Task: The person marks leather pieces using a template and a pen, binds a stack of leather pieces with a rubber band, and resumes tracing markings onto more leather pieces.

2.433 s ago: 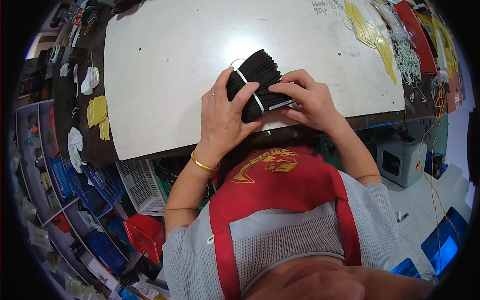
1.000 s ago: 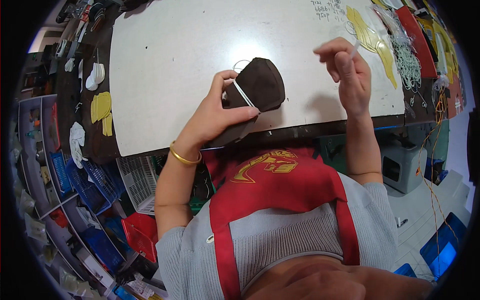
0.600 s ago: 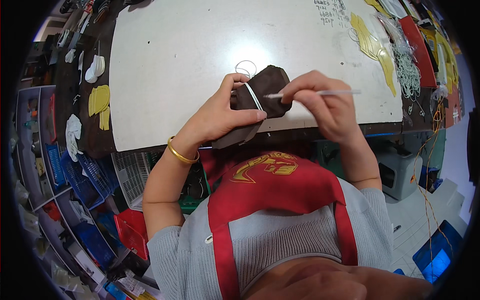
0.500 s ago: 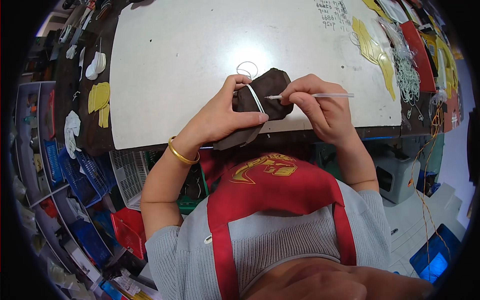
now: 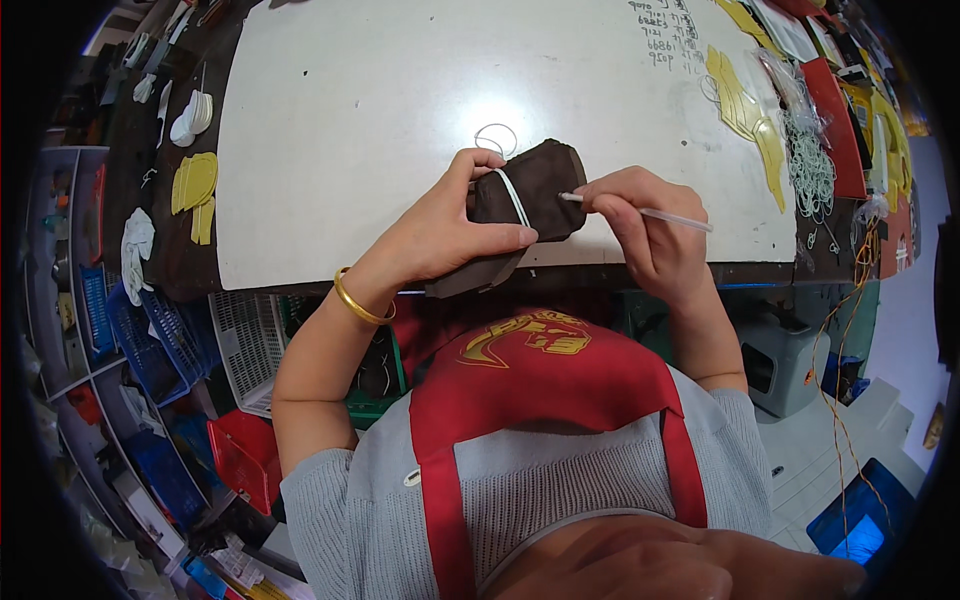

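My left hand (image 5: 450, 222) is closed round a dark brown, bag-like piece (image 5: 548, 185), thumb on its near side and fingers at its far side. Two white strands of cord (image 5: 512, 194) cross the piece under that hand, and a thin loop (image 5: 497, 138) lies on the board beyond it. Between the fingers and thumb of my right hand (image 5: 655, 235) is a slim, whitish see-through pen (image 5: 678, 219). Its tip is at the right part of the brown piece; whether it touches cannot be told.
Under my hands lies a large white board (image 5: 400, 110). Yellow cut pieces (image 5: 748, 105) and tangled pale green cord (image 5: 812, 170) sit at its right. On the left are more yellow pieces (image 5: 195, 187) and a white roll (image 5: 192, 118). Blue baskets (image 5: 165, 340) stand below left.
My right hand has shifted slightly right, drawing the pen tip from the middle of the brown piece toward its right side. The left hand keeps its hold.
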`<state>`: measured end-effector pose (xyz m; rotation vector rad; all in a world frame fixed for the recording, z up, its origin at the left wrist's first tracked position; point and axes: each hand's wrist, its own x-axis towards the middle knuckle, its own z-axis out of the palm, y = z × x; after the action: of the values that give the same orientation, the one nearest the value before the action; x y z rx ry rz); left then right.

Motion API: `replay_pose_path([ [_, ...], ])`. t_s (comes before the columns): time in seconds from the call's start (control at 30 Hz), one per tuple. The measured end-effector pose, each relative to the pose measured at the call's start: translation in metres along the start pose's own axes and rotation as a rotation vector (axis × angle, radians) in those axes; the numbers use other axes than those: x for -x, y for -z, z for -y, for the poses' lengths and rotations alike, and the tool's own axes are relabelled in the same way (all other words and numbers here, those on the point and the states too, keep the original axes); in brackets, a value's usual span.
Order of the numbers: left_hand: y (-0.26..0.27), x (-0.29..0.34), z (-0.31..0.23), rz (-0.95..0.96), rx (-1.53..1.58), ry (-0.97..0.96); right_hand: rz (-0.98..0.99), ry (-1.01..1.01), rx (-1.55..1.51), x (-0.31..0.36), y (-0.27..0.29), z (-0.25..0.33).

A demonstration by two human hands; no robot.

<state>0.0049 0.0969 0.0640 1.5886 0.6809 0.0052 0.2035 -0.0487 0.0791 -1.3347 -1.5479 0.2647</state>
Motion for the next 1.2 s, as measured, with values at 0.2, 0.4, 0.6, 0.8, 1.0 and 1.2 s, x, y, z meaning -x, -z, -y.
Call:
replay_pose_path([
  [0.2, 0.0, -0.001, 0.001, -0.008, -0.041, -0.018, 0.128, 0.126, 0.164, -0.002, 0.003, 0.005],
  [0.4, -0.004, 0.004, -0.004, 0.009, 0.115, 0.03, 0.05, 0.057, 0.214, 0.003, -0.001, 0.001],
  [0.6, -0.004, 0.013, 0.004, -0.058, 0.108, -0.024, -0.099, -0.046, -0.342, 0.009, 0.016, 0.005],
  [0.8, 0.04, 0.107, 0.057, -0.471, 0.67, -0.203, -0.072, -0.057, -0.295, 0.013, 0.029, 0.001],
  [1.0, 0.079, 0.264, 0.169, -1.353, 0.848, -0.285, 0.129, -0.233, -0.051, 0.018, -0.006, -0.029],
  [1.2, 0.055, 0.295, 0.308, -1.718, 0.703, 0.04, 0.088, -0.541, -0.214, 0.034, -0.008, -0.014],
])
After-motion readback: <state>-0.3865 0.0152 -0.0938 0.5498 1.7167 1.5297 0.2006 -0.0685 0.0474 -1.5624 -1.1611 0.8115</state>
